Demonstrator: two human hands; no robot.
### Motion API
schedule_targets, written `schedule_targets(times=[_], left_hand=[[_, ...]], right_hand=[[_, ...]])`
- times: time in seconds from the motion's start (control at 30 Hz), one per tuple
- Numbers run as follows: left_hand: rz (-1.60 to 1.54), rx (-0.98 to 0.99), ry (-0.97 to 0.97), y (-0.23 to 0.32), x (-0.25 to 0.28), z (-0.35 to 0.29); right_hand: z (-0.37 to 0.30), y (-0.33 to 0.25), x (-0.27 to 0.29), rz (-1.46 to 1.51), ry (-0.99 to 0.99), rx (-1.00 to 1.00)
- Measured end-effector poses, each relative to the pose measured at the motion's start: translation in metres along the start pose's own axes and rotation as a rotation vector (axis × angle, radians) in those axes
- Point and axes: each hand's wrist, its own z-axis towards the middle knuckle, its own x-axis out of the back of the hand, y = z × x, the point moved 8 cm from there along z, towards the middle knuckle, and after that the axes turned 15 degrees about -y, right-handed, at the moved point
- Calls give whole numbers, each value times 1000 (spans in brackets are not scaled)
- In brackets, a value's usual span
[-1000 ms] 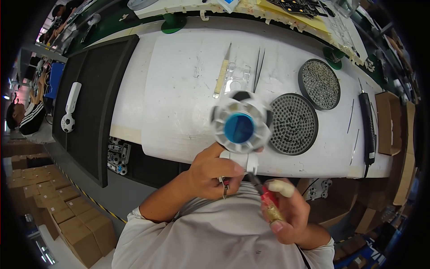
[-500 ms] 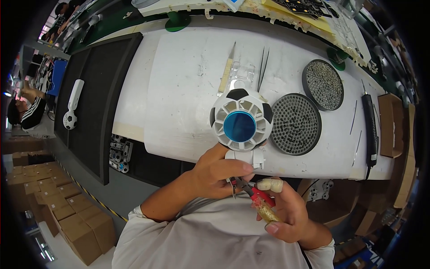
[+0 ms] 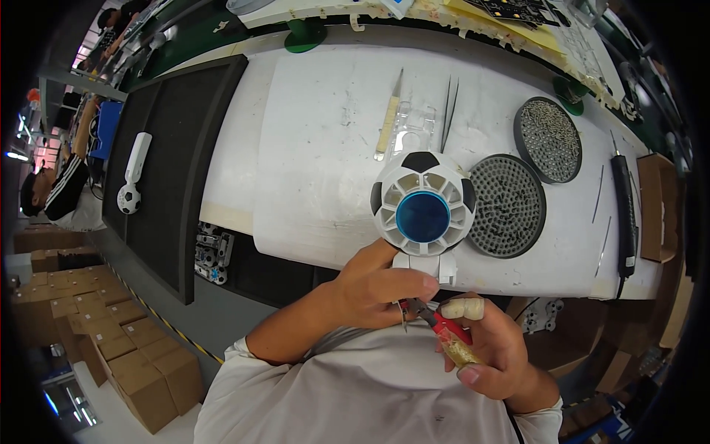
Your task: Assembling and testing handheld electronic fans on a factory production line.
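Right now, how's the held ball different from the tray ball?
The held ball is in the left hand; the tray ball lies in the black tray. The held ball shows slots around a blue middle; the tray ball shows no blue. The held ball looks bigger than the tray ball. Both are white with black patches.

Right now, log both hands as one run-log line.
Left hand: holds white-and-black football-patterned plastic device | Right hand: holds red-handled metal pliers, tips beside left hand | Nearby: round grey tray of dark parts
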Motion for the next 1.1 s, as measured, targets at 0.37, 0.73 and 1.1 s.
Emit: schedule_targets(times=[0.37,0.73,1.1], left_hand=[[127,1,52,2,4,-3],[65,113,93,7,4,6],[-51,99,43,1,7,-1]], right_hand=[[3,1,-2,-56,19,148],[1,14,-7,32,116,161],[1,-1,-6,-104,0,100]])
